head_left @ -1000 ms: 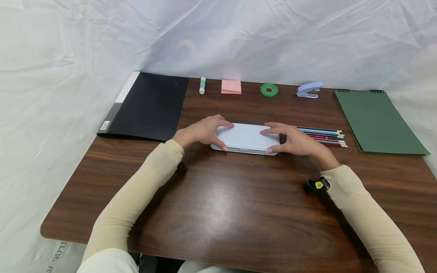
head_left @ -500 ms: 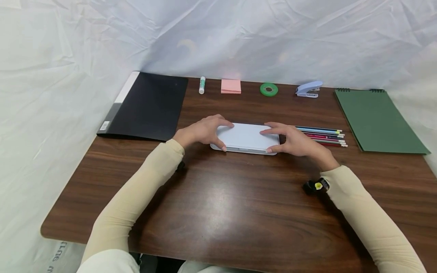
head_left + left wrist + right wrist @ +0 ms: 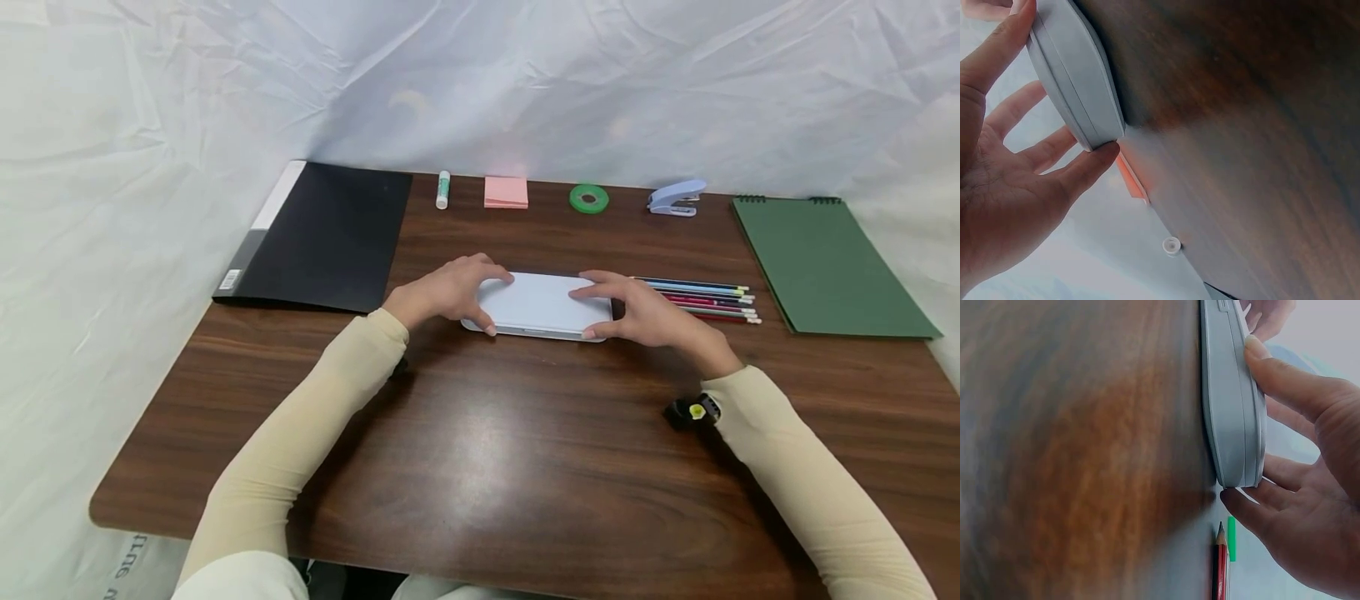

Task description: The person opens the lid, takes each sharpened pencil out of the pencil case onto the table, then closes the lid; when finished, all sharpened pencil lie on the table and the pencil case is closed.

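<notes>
A white pencil case (image 3: 536, 302) lies flat and closed at the middle of the table, its long side facing me. My left hand (image 3: 446, 290) holds its left end, thumb at the near edge and fingers over the top and round the end. At the opposite end, my right hand (image 3: 651, 312) holds it the same way. Both wrist views show the grey side wall of the pencil case (image 3: 1079, 69) with fingers touching its end. Beside the right hand lie several pencils (image 3: 708, 300), partly hidden behind it.
On the brown table (image 3: 480, 467), a black folder (image 3: 330, 229) lies at left and a green spiral notebook (image 3: 836, 267) at right. Along the back are a glue stick (image 3: 443, 190), pink sticky notes (image 3: 506, 192), green tape (image 3: 588, 198) and a stapler (image 3: 675, 198).
</notes>
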The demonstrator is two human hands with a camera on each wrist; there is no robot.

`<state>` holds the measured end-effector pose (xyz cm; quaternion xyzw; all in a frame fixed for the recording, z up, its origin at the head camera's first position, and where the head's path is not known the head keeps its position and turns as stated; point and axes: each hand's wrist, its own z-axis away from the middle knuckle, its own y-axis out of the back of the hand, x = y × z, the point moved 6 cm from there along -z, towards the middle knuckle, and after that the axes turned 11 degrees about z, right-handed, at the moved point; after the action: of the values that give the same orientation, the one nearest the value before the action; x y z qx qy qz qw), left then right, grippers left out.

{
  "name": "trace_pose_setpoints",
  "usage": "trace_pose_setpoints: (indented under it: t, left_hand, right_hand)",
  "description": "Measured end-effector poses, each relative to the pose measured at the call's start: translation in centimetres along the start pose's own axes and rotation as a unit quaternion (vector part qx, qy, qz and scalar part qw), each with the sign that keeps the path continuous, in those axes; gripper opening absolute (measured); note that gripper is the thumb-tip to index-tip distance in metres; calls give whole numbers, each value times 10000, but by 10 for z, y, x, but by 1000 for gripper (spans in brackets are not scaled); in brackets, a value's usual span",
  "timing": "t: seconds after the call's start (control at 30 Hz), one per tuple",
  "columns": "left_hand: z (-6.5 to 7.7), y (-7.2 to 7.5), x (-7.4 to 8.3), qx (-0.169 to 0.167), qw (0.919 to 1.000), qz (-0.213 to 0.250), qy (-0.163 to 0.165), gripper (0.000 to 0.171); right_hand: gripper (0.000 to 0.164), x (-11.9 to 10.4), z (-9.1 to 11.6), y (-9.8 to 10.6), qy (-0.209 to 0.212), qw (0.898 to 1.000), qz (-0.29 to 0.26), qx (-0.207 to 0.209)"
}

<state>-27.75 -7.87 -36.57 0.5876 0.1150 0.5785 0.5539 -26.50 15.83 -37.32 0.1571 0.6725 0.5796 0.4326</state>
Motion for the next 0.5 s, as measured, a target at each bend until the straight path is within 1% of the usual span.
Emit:
trace_pose_setpoints:
  t: [0.2,0.5]
  left_hand:
    - [-1,0,3,-53,10000,-36,22,84]
    - [0,2,-1,-48,9999,-129,-19,84]
  right_hand:
    - [56,3,0,1,13,10000,-42,40]
    - [58,2,-5,0,45,10000,-84,-7]
